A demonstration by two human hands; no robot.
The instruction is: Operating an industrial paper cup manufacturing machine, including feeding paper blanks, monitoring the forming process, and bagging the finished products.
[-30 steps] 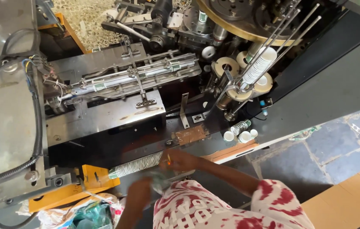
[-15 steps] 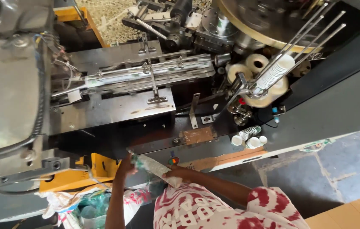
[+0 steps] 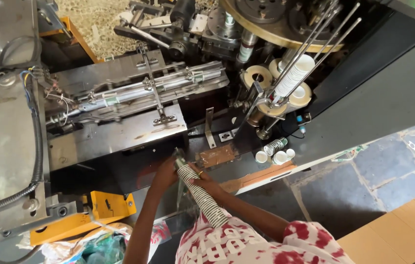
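A long nested stack of paper cups (image 3: 202, 195) is held slanted between the person's chest and the dark edge of the cup-forming machine (image 3: 119, 132). The left hand (image 3: 166, 173) is closed around the stack's upper end, and the right hand (image 3: 205, 183) is wrapped about it just below. If the grip were loosened, the stack could bend apart and cups be spilled toward the yellow bracket (image 3: 107, 205). Fingers could be caught if they are brought nearer the metal guide rails (image 3: 153, 88), and the loose cups (image 3: 276, 152) on the ledge could be knocked off
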